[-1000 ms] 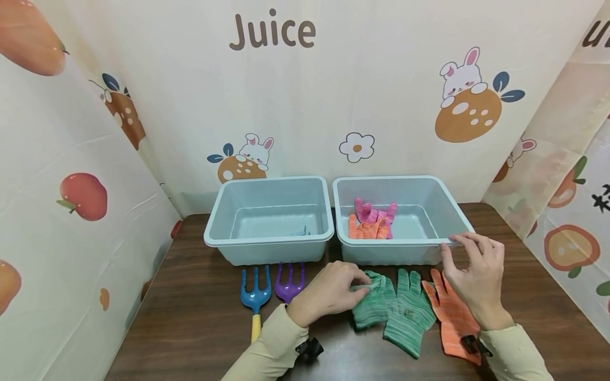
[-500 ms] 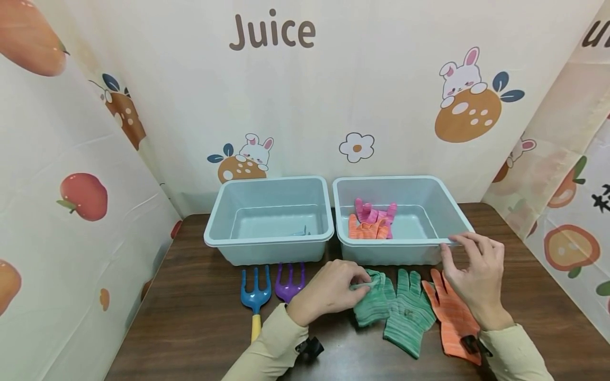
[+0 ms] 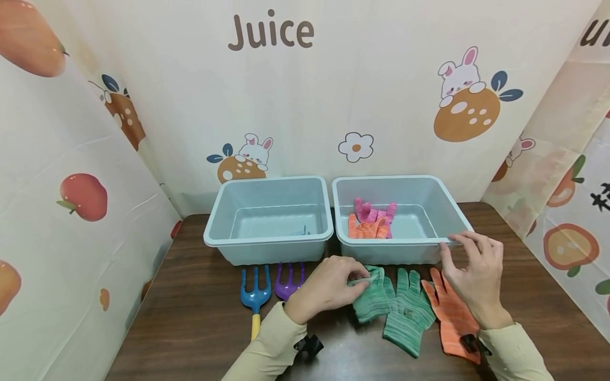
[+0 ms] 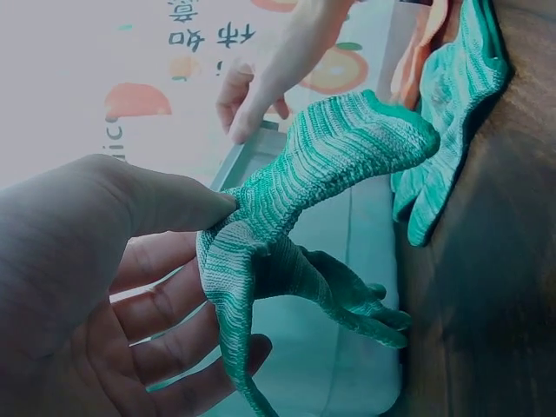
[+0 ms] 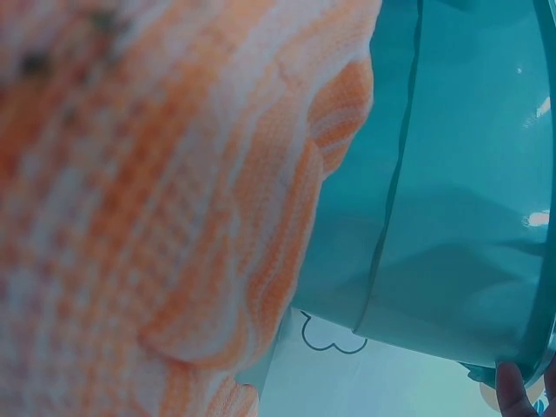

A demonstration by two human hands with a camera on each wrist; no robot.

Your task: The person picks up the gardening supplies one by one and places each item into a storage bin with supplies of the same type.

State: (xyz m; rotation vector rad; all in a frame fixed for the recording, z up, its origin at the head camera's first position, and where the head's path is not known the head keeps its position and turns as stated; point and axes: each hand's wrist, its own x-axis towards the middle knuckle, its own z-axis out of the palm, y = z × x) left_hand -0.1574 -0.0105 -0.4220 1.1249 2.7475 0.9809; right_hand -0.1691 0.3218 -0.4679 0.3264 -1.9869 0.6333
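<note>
My left hand (image 3: 335,283) pinches a green striped knit glove (image 3: 374,299) between thumb and fingers. In the left wrist view that glove (image 4: 287,200) is bunched at the pinch, its fingers hanging down. A second green glove (image 3: 409,312) lies flat just right of it. My right hand (image 3: 476,275) grips the front rim of the right light-blue bin (image 3: 395,251) near its right corner. Beneath that wrist lies an orange glove (image 3: 452,317) on the table, and it fills much of the right wrist view. A pink glove (image 3: 374,213) and an orange glove (image 3: 367,230) lie inside the right bin.
A second light-blue bin (image 3: 269,253) stands at the left, with a small object on its floor. In front of it lie a blue toy fork (image 3: 256,293) with a yellow handle and a purple fork (image 3: 289,288), partly behind my left arm. A printed curtain (image 3: 295,106) borders the table.
My left hand has risen slightly with the green glove, shifting it a little toward the bins. My right hand keeps its place on the bin rim.
</note>
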